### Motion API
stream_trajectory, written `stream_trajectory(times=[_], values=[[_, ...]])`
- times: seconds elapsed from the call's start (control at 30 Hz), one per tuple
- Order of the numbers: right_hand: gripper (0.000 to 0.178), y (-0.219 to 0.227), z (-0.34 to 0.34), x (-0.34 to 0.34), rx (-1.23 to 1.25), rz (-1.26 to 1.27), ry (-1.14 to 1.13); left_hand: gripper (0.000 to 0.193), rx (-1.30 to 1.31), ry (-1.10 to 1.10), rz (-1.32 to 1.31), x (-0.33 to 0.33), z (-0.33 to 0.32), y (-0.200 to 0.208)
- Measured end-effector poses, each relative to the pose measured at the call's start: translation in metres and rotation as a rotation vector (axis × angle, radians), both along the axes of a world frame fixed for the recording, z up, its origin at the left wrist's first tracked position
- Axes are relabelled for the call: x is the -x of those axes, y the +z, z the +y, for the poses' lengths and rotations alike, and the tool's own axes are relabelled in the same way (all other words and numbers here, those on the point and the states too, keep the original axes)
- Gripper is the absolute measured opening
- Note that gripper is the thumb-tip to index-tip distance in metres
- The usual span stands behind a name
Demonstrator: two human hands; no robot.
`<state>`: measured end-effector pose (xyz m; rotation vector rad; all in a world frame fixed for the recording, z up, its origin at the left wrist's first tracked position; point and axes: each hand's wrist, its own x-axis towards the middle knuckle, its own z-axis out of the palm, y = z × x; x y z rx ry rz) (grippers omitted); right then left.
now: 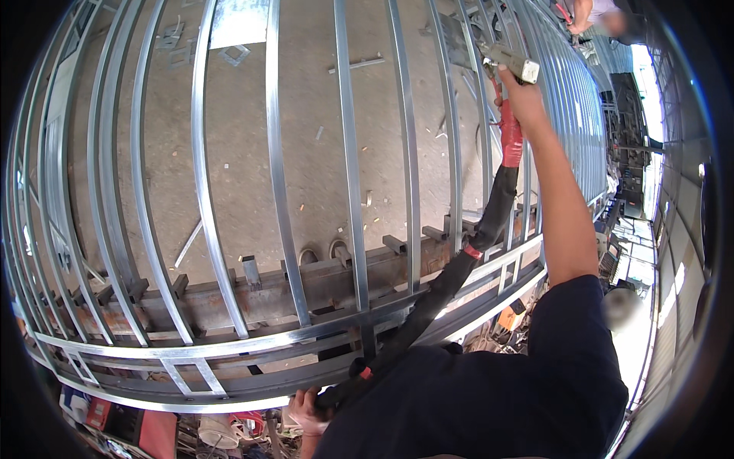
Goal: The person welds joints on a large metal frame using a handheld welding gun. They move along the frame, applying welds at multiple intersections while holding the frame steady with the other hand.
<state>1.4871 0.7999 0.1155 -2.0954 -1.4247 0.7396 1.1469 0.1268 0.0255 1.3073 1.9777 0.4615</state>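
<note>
At the upper right, my right hand (521,98) is closed around the red-taped handle (511,141) of a tool. Its head is a pale grey-beige block (514,63) with a white end, held over the metal bars; the tool's exact kind is not clear. From the handle a thick black-sleeved hose (447,287) with red bands runs down across the frame toward my body. My left hand (306,411), low in the picture, is curled at the hose's lower end beside the frame's near rail. Beneath lies a large frame of shiny metal bars (348,153).
A rusty steel beam (206,298) with short upright stubs supports the frame. Metal offcuts (358,65) lie on the concrete floor (313,199). Another person's arm (582,14) with something red is at the far right. Along the near edge stand a red box (157,434) and a white bucket (218,432).
</note>
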Motion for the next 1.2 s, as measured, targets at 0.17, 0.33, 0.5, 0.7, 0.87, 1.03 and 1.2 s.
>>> stream_trajectory(times=[0.17,0.33,0.5,0.7,0.87,1.03,1.2], values=[[0.046,-0.013,-0.029,-0.013,0.035,-0.100,0.018,0.044,-0.050,-0.044,-0.061,0.012,0.009,0.002],[0.049,-0.027,-0.035,-0.019,0.043,-0.161,0.021,0.042,-0.103,-0.050,-0.056,0.014,0.015,0.005],[0.061,-0.036,-0.024,-0.030,0.066,-0.255,0.067,0.042,-0.126,-0.054,-0.055,0.014,0.015,0.005],[0.067,-0.040,-0.019,-0.026,0.127,-0.369,0.067,0.041,-0.130,-0.040,-0.061,0.013,0.019,0.006],[0.066,-0.037,-0.021,-0.017,0.116,-0.363,0.083,0.040,-0.122,-0.036,-0.061,0.013,0.019,0.009],[0.055,-0.038,-0.025,-0.015,0.083,-0.355,0.062,0.039,-0.127,-0.030,-0.071,0.013,0.018,0.006],[0.052,-0.037,-0.029,-0.012,0.066,-0.339,0.041,0.037,-0.120,-0.040,-0.057,0.013,0.014,0.003]])
